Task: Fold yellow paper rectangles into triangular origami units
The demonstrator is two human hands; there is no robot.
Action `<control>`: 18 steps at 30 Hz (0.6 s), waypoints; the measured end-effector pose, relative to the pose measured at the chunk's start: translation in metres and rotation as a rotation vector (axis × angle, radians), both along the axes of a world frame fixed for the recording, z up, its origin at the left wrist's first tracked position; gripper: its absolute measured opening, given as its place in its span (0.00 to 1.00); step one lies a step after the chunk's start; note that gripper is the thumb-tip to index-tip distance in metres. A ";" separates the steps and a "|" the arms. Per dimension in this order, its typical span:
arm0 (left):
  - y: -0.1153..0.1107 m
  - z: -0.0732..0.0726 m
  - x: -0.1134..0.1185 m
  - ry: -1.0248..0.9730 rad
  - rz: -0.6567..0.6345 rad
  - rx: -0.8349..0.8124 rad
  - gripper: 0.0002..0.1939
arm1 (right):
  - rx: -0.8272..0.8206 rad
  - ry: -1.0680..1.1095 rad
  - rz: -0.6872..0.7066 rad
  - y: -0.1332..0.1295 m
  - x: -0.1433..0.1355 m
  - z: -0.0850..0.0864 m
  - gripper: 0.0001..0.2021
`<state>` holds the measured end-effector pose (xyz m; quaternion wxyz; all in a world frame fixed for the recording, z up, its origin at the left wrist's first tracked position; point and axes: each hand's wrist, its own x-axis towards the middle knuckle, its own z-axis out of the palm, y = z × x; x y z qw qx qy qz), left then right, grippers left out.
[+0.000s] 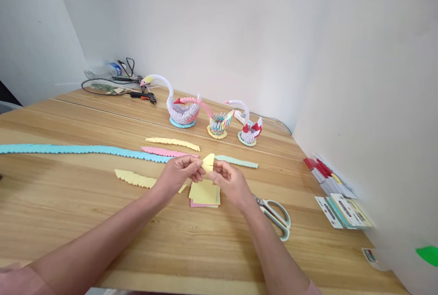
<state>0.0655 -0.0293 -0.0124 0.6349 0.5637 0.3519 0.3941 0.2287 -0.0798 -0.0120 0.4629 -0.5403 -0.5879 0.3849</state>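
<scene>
Fingers [194, 166] of left hand [176, 174] and right hand [236, 183] hold folded yellow paper [208, 160].

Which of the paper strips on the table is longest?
The blue strip, running from the picture's left edge toward the left hand; the pink strip, green strip, upper yellow strip and lower yellow strip look far shorter.

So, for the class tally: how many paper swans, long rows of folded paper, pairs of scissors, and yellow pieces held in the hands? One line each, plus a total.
Paper swans: 3
Long rows of folded paper (1 blue, 1 pink, 1 green, 2 yellow): 5
Pairs of scissors: 1
Yellow piece held in the hands: 1
Total: 10
</scene>
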 end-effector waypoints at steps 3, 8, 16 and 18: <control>0.000 -0.001 0.000 -0.005 -0.003 0.009 0.14 | 0.003 -0.005 -0.078 0.002 -0.005 -0.007 0.10; 0.000 -0.004 -0.002 0.085 -0.103 -0.001 0.15 | 0.022 0.000 -0.132 0.003 0.000 -0.011 0.09; -0.004 -0.003 -0.001 0.080 -0.164 -0.075 0.14 | 0.063 0.004 -0.109 0.002 0.004 -0.008 0.09; -0.005 -0.003 -0.001 0.056 -0.167 -0.098 0.14 | 0.083 -0.004 -0.130 0.002 0.002 -0.007 0.09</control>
